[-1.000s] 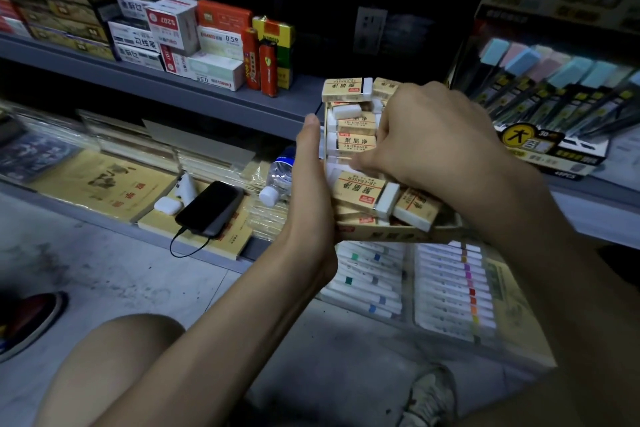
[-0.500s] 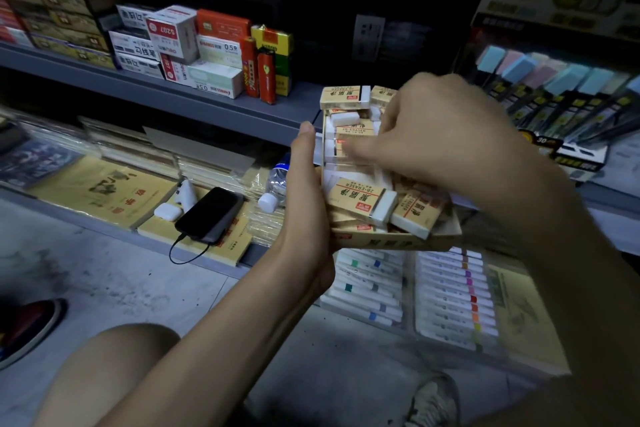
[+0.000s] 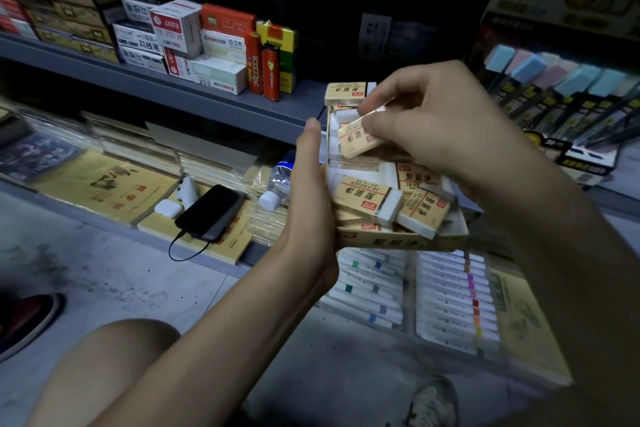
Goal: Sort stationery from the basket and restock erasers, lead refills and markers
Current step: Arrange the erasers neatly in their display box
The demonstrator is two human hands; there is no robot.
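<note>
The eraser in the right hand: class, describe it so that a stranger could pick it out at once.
Before the grey shelf, the left hand holds an open yellow box of erasers. Over its far half the right hand pinches one yellow-sleeved eraser. It alone is tilted and held above the rest.

The left hand [image 3: 311, 191] and right hand [image 3: 433, 121] were bare, and so were both forearms [image 3: 207, 322], up to the edge of view. A bare knee [image 3: 104, 357] showed at lower left. One foot wore a greyish, laced shoe [image 3: 433, 402], dim and blurred in the poor light.
</note>
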